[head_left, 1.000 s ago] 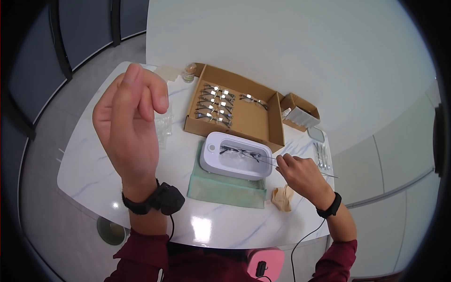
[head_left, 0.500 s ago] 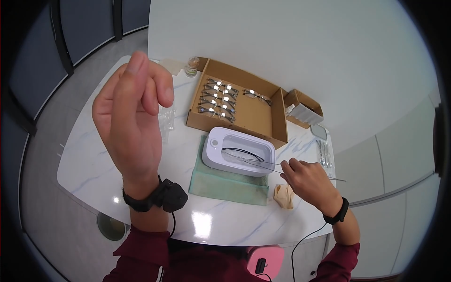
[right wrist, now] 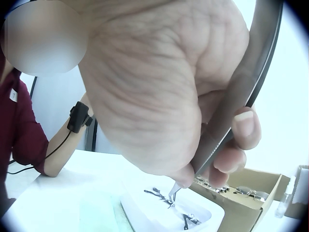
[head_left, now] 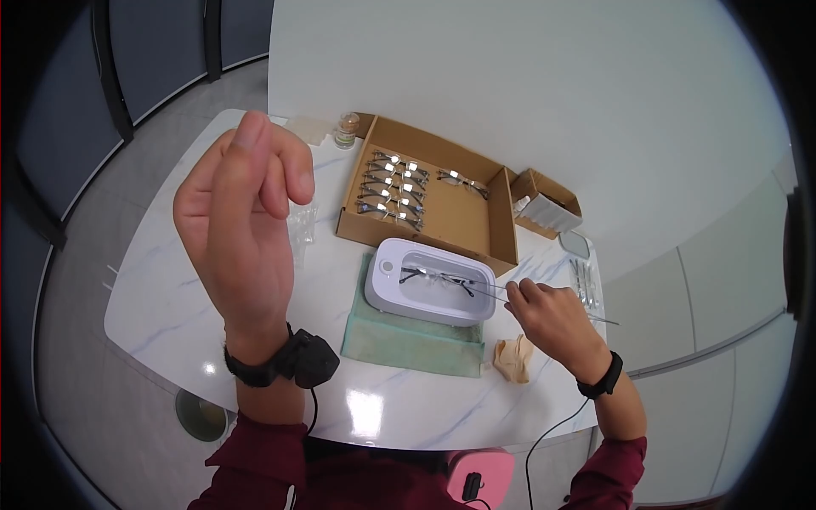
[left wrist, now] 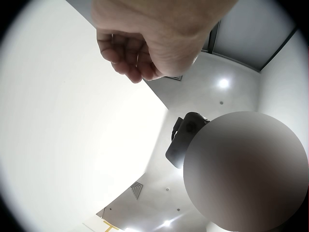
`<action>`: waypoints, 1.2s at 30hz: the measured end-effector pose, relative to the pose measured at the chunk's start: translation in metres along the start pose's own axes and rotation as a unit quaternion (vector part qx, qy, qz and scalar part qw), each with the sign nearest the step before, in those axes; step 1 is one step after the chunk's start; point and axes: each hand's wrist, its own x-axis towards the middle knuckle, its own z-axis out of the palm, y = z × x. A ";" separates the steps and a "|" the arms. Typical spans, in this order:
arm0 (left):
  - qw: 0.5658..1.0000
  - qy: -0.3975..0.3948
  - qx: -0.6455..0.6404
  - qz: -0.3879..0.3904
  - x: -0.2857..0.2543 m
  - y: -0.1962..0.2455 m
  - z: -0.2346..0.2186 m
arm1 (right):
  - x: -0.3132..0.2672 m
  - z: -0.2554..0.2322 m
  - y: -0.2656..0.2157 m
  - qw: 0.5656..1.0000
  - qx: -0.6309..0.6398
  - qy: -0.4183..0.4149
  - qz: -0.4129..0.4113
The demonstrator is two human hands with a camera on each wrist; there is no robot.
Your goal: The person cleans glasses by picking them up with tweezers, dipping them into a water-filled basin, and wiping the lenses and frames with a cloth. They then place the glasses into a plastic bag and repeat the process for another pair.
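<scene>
Raised above the table's left side, my left hand point(head_left: 238, 221) holds nothing, its fingers loosely bent; the left wrist view shows the same hand point(left wrist: 154, 43) from below. My right hand point(head_left: 552, 323) grips long metal tweezers point(head_left: 602, 320) at the right of a white oval tub point(head_left: 408, 308). Their tips reach into the tub, at the right part of a pair of dark-framed glasses point(head_left: 414, 274). In the right wrist view the hand point(right wrist: 145, 92) covers much of the picture, the tweezers point(right wrist: 227, 121) run through its fingers, and the tips meet the glasses point(right wrist: 153, 193).
Behind the tub stands a cardboard box point(head_left: 459, 217) with several glasses. A green cloth point(head_left: 408, 347) lies under the tub, a crumpled tan cloth point(head_left: 513, 359) to its right. Farther out are a small box point(head_left: 544, 204), a jar point(head_left: 347, 132), metal tools point(head_left: 585, 285) and clear plastic bags point(head_left: 302, 228).
The glasses in the tub have turned over with the tweezers' movement: half a second ago they showed as a dark arc, now their lenses and both sides show. My left hand has barely moved.
</scene>
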 end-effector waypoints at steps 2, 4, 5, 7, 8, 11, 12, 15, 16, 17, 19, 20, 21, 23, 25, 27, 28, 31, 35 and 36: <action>1.000 0.001 0.002 0.000 0.000 0.000 0.000 | -0.003 -0.001 -0.003 1.000 -0.007 -0.012 -0.008; 1.000 0.002 -0.004 0.000 -0.001 0.000 0.002 | -0.004 -0.006 -0.005 1.000 -0.013 -0.024 -0.015; 1.000 0.002 -0.004 -0.002 -0.001 0.000 0.001 | -0.004 -0.011 -0.006 1.000 -0.008 -0.020 -0.022; 1.000 0.002 -0.002 -0.001 -0.001 -0.001 0.002 | -0.004 -0.015 -0.005 0.999 -0.003 -0.017 -0.029; 1.000 0.001 -0.003 -0.002 -0.001 -0.001 0.003 | -0.003 -0.016 -0.003 0.999 0.005 -0.023 -0.030; 1.000 0.001 -0.005 -0.007 0.000 0.000 0.004 | -0.001 -0.013 0.001 0.999 0.014 -0.028 -0.027; 1.000 0.001 -0.005 -0.006 0.000 0.000 0.004 | -0.001 -0.010 0.003 0.999 0.015 -0.027 -0.025; 1.000 0.002 0.001 -0.003 0.001 0.000 0.003 | 0.001 -0.005 0.002 1.000 0.004 -0.016 0.007; 1.000 0.003 0.005 -0.004 0.000 0.000 0.002 | 0.001 -0.004 0.001 1.000 0.004 -0.016 0.007; 1.000 0.003 0.006 -0.004 0.000 0.000 0.002 | 0.000 -0.003 0.000 1.000 -0.001 -0.019 0.012; 1.000 0.003 0.001 -0.006 0.000 0.000 0.001 | -0.001 -0.002 -0.002 1.000 -0.006 -0.024 0.016; 1.000 0.004 0.001 -0.006 0.000 0.000 0.001 | -0.002 -0.003 -0.003 1.000 0.002 -0.024 0.012; 1.000 0.007 0.003 -0.006 0.001 0.000 0.001 | -0.003 -0.004 -0.004 1.000 0.010 -0.024 0.008; 1.000 0.011 0.005 -0.006 0.001 0.000 0.001 | -0.004 -0.012 -0.005 0.999 0.017 -0.034 0.000; 1.000 0.022 0.009 -0.003 0.001 0.000 0.001 | -0.004 -0.021 -0.005 0.999 0.024 -0.042 -0.007; 1.000 0.017 0.011 -0.001 0.002 0.000 0.000 | -0.003 -0.027 -0.003 0.996 0.059 -0.060 0.003; 1.000 0.011 0.014 0.002 0.002 0.000 -0.001 | -0.002 -0.027 -0.002 0.996 0.059 -0.060 0.003; 1.000 0.012 0.004 -0.005 0.002 -0.001 -0.001 | 0.001 -0.024 0.002 0.995 0.073 -0.068 0.008; 1.000 0.011 0.006 -0.006 0.003 0.000 -0.002 | 0.005 -0.013 0.005 0.997 0.076 -0.031 0.009; 1.000 0.018 0.017 0.000 0.003 0.000 -0.003 | 0.005 -0.011 0.005 0.998 0.063 -0.020 0.010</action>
